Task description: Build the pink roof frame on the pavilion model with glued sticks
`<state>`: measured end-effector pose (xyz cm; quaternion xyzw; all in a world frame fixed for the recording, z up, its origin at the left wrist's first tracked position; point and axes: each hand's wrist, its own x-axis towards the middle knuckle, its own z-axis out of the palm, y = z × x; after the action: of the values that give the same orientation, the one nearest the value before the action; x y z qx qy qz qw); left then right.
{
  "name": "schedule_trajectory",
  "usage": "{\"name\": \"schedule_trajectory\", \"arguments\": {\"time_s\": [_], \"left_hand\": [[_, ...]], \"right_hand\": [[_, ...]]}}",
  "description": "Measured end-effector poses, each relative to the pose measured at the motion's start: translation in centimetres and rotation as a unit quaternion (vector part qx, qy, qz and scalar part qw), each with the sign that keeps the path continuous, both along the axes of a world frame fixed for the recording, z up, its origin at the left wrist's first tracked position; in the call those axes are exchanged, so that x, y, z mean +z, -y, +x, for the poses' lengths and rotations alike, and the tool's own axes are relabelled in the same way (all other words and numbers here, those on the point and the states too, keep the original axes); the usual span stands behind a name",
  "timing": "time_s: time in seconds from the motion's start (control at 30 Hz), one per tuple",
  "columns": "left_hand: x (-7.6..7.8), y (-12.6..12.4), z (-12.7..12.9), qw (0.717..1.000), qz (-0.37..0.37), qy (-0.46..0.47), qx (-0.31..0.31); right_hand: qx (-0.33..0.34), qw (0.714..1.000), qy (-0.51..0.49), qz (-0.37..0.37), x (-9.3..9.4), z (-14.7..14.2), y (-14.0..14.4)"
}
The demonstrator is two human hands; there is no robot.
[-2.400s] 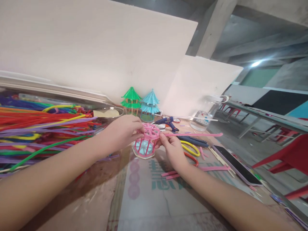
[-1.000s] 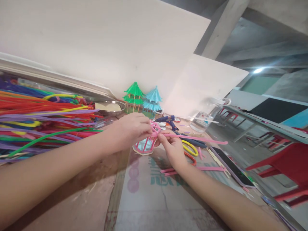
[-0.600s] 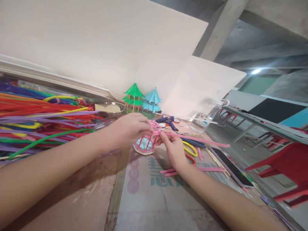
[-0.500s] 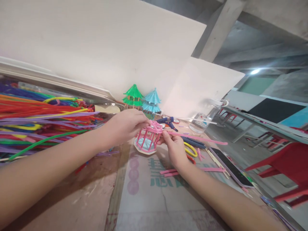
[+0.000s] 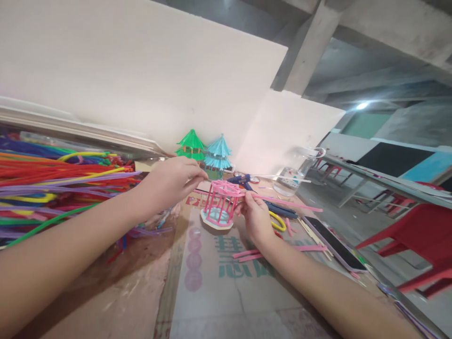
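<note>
On the table [image 5: 212, 292], beside the heap of stems [image 5: 52, 188], stands the pink frame [image 5: 221, 205]. The left hand [image 5: 169, 181] hovers pinched shut, touching nothing I can see; the right hand [image 5: 256, 219] pinches a pink stem [image 5: 282, 202] against the frame's top.

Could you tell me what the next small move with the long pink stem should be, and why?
Probably lay the pink stem along the pavilion frame's roof rim: the right hand pinches its near end there, while the left hand hovers just off the frame's top.
</note>
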<state>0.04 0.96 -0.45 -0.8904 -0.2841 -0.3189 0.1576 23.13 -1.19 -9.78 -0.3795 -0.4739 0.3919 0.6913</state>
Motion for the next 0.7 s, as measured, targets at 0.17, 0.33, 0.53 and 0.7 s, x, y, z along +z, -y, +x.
{"name": "schedule_trajectory", "arguments": {"time_s": [0.17,0.33,0.53,0.7], "left_hand": [[-0.3,-0.3,0.0,1.0,-0.004,0.02,-0.012],[-0.4,0.4,0.4,1.0,-0.002,0.004,-0.028],[-1.7,1.1,1.4,0.998,0.008,-0.008,-0.069],[-2.8,1.1,1.9,0.995,0.032,-0.012,-0.095]], "right_hand": [[0.014,1.0,0.006,0.001,0.0,0.0,0.0],[0.06,0.998,0.029,-0.004,0.4,-0.9,1.0],[0.098,0.993,0.057,-0.012,0.7,-1.6,1.9],[0.105,0.992,0.069,-0.013,0.8,-1.7,1.9]]}}
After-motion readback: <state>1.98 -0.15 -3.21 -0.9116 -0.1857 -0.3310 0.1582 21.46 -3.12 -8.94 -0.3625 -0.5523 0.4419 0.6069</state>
